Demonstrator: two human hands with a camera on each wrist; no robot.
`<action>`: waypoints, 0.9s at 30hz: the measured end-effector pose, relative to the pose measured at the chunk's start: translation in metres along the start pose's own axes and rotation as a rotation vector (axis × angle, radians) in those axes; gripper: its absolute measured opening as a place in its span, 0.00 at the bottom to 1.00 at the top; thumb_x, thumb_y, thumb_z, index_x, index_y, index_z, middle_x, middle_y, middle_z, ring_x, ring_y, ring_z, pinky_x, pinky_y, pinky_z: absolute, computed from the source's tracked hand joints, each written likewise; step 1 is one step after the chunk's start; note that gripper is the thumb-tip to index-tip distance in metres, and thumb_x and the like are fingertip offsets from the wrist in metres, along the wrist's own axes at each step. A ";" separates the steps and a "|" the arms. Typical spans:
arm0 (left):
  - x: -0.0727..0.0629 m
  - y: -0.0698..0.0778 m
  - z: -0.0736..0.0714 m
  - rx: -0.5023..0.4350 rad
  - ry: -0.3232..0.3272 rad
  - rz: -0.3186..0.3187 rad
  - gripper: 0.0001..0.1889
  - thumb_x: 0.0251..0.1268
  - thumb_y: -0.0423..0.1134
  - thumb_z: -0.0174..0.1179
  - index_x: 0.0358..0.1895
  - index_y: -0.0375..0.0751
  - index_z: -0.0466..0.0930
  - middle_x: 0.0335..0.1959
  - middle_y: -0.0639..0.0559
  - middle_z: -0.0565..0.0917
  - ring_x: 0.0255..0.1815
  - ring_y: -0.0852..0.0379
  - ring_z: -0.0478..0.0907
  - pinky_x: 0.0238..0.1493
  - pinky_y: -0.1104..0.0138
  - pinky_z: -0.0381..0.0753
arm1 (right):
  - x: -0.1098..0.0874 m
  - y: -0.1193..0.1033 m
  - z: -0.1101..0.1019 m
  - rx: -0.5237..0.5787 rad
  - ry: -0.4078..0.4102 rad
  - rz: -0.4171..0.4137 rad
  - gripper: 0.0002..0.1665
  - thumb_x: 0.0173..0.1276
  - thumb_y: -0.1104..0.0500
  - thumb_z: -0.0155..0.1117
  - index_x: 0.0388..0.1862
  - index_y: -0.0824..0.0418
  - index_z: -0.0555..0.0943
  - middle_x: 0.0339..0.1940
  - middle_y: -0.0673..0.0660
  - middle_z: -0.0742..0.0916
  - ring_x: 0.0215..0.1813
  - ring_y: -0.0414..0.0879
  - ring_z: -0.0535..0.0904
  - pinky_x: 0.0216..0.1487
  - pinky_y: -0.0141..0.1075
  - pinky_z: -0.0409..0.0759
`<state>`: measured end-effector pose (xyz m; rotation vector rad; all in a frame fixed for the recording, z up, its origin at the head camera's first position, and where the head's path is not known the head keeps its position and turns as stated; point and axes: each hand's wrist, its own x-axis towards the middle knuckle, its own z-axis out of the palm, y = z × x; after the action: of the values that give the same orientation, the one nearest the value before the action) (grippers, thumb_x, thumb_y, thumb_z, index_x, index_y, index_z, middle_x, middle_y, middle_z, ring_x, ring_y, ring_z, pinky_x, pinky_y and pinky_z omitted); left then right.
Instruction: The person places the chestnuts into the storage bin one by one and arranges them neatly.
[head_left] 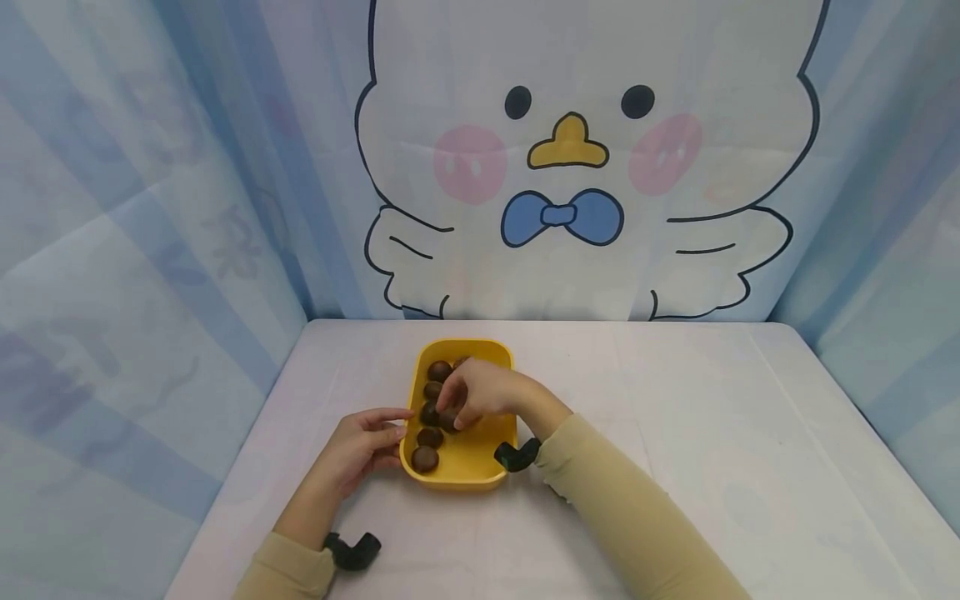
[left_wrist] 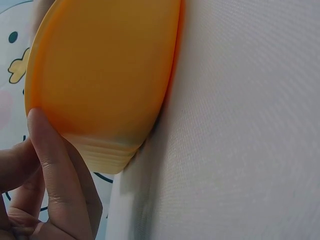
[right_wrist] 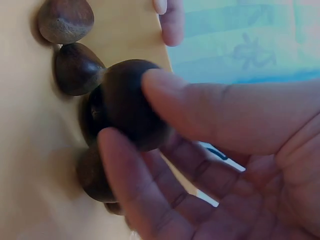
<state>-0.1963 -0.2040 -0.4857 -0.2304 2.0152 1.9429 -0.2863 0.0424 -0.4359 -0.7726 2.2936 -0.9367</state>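
Note:
A yellow rectangular tray (head_left: 472,468) stands on the table with several brown chestnuts (head_left: 424,458) lined up along its left side. Over this row, my right hand (head_left: 483,390) pinches one chestnut (right_wrist: 134,105) between thumb and fingers. In the right wrist view that chestnut overlaps others behind it, so I cannot tell whether they touch. At the tray's left edge is my left hand (head_left: 362,447), its extended fingers touching the rim. The left wrist view shows a fingertip (left_wrist: 39,117) against the tray's outer wall (left_wrist: 105,70). My right hand partly hides the far chestnuts.
The table (head_left: 675,450) has a pale cloth and stretches to the right of the tray. Behind it hangs a curtain (head_left: 570,275) with a cartoon bird, and patterned curtains close off both sides. A dark band piece (head_left: 517,456) sits at the right wrist, close to the tray's right rim.

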 end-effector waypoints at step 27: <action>0.001 -0.001 0.000 -0.007 0.003 -0.010 0.21 0.74 0.33 0.65 0.68 0.35 0.83 0.41 0.47 0.88 0.28 0.57 0.84 0.35 0.68 0.92 | -0.002 -0.013 0.019 -0.270 0.057 0.055 0.15 0.59 0.71 0.82 0.34 0.50 0.90 0.35 0.46 0.88 0.41 0.45 0.81 0.41 0.32 0.86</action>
<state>-0.1967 -0.2038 -0.4867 -0.2443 2.0058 1.9451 -0.2686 0.0283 -0.4373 -0.7966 2.5109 -0.6392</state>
